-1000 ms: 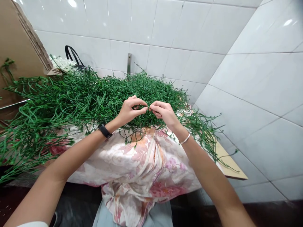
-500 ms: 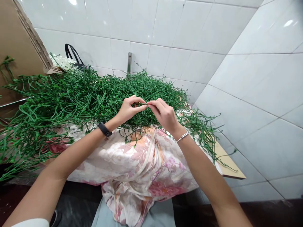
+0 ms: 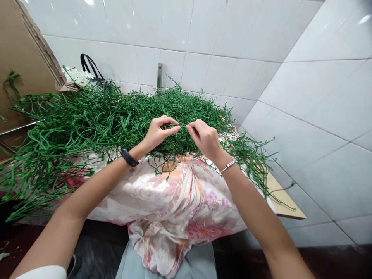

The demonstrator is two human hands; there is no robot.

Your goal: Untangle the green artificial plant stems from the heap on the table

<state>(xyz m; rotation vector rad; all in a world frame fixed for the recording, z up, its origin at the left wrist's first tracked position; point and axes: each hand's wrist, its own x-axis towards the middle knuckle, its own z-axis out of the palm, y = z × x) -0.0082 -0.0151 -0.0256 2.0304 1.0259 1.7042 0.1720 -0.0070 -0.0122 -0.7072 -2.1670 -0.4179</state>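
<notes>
A big heap of thin green artificial stems [image 3: 95,120] lies on a floral cloth [image 3: 171,201] spread over a table. My left hand [image 3: 158,133], with a black band on its wrist, pinches thumb and forefinger on a green stem just above the heap's front edge. My right hand [image 3: 205,139], a silver bangle on its wrist, is pinched too, a finger's width to the right of the left fingertips. A thin stem piece seems to run between the two pinches.
White tiled walls close in behind and to the right. A brown cardboard sheet [image 3: 20,50] leans at the left. A black bag handle [image 3: 88,68] and white flowers [image 3: 77,76] stand behind the heap. A wooden board corner [image 3: 283,203] juts out at the right.
Both hands stayed above the heap's front edge. The pinched fingertips touched half a second ago and now stand slightly apart.
</notes>
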